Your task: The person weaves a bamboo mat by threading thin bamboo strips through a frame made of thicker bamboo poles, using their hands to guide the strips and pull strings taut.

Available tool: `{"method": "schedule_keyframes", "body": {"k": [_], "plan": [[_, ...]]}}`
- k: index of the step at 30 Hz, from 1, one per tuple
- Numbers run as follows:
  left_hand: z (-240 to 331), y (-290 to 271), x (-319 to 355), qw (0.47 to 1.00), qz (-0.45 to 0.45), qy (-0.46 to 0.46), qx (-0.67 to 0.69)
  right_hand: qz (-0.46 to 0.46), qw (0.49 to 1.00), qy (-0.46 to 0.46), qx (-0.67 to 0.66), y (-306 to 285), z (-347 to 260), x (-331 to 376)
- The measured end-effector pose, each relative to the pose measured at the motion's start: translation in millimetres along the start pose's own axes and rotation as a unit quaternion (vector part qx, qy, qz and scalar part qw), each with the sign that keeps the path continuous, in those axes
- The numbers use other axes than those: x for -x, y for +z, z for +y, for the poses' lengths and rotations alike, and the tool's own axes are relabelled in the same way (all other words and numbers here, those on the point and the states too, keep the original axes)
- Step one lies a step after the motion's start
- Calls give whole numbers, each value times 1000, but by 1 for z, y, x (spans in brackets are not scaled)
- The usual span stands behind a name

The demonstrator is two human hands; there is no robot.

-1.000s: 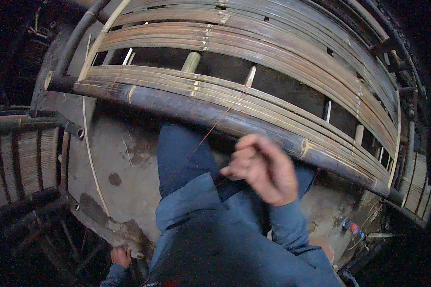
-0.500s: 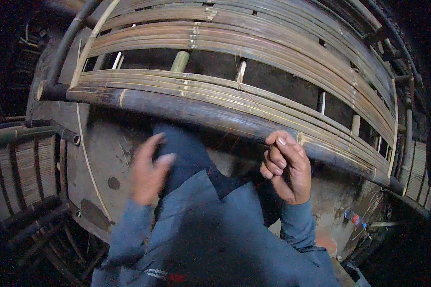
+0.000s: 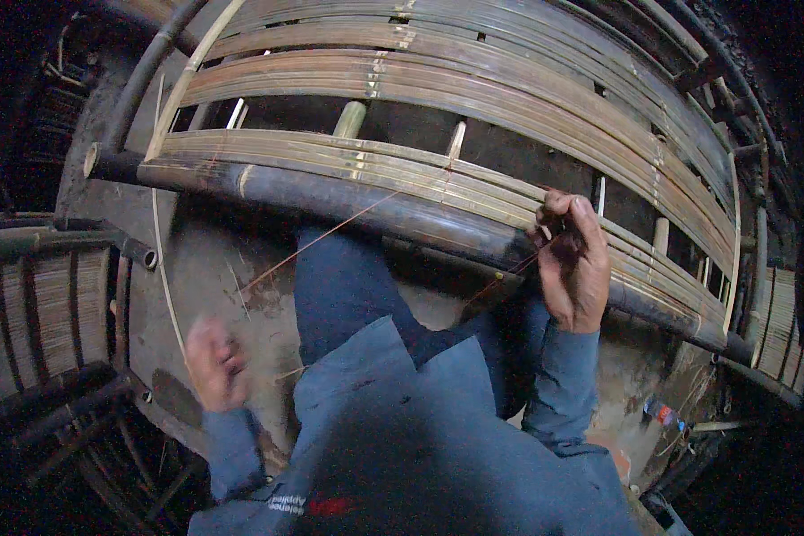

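My right hand (image 3: pixel 573 263) is raised at the right part of the bench's dark front bamboo pole (image 3: pixel 330 198), its thumb and fingers pinched together on thin reddish thread. From that hand a strand slants down to the left, past a small yellow spot (image 3: pixel 498 277). Another orange-red thread (image 3: pixel 322 239) runs straight from the bamboo strips (image 3: pixel 393 174) down toward my left hand (image 3: pixel 217 362). That hand is off to the left, above the floor, blurred by motion with its fingers curled in. The thread fades before reaching it, so its grip on it is not plain.
The slatted bamboo bench seat (image 3: pixel 509 107) spans the view beyond my knees, with gaps between its strips. At left stands another bamboo piece with slats (image 3: pixel 49 304). A thin pale stick (image 3: pixel 165 268) leans nearby. A small colourful packet (image 3: pixel 661 413) lies at right.
My left hand has swung left and down, from spread fingers to curled ones. My right hand has risen and shifted right, still pinched. The orange-red thread now shows as a straight line.
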State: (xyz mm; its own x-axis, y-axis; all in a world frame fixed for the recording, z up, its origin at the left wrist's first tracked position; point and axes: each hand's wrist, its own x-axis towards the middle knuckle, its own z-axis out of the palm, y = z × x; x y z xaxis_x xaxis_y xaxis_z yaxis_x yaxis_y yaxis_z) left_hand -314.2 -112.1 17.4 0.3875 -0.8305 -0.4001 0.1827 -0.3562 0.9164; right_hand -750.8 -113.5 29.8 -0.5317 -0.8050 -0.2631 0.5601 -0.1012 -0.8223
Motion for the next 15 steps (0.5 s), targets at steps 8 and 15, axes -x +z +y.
{"method": "schedule_keyframes", "body": {"k": [8,15], "plan": [[-94,-440,16,799,471,-192,-320,-184,962,-101,-177,8,0,-29],[-65,-328,-140,671,278,250,-640,-90,978,-129,139,-21,21,84]]}}
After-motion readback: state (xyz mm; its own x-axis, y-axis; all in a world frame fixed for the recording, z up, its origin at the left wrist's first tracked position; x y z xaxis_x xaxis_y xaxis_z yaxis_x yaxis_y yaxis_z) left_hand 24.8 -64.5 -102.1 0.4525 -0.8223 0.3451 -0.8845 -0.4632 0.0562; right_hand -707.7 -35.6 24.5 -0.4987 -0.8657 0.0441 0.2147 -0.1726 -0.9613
